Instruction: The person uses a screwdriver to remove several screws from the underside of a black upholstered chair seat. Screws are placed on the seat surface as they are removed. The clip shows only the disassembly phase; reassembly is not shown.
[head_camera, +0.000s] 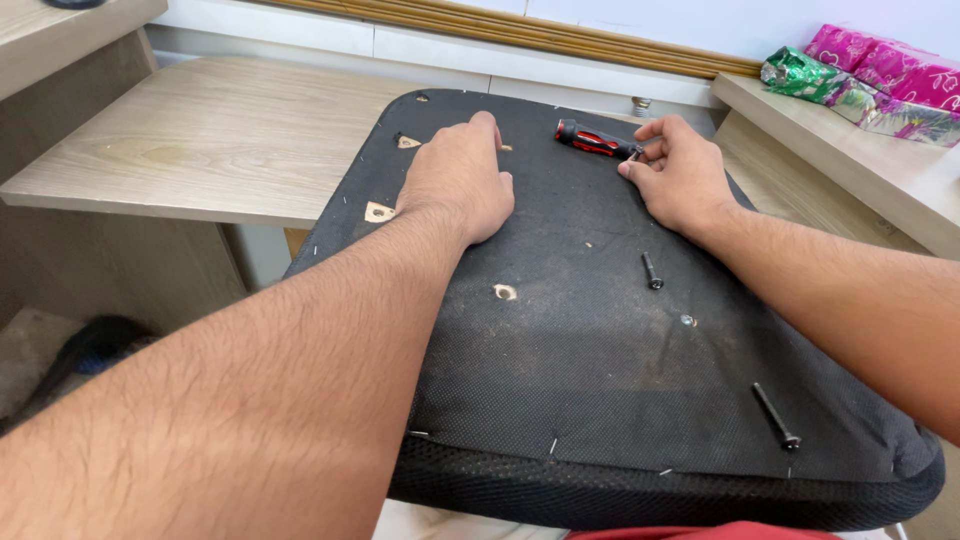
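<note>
Black seat underside (600, 380) on wooden desk (200, 140); white wall (700, 20) behind

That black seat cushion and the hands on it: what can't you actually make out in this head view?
- Left hand: its palm and whatever lies under it are hidden by the hand's own back.
- Screwdriver: its tip is hidden behind the fingers of the right hand.
- Seat cushion: its padded side faces down; its near edge is cut off by the picture's bottom.
- Wrapped packets: cut off by the right edge.
- Screw: its head type is too small to tell.
</note>
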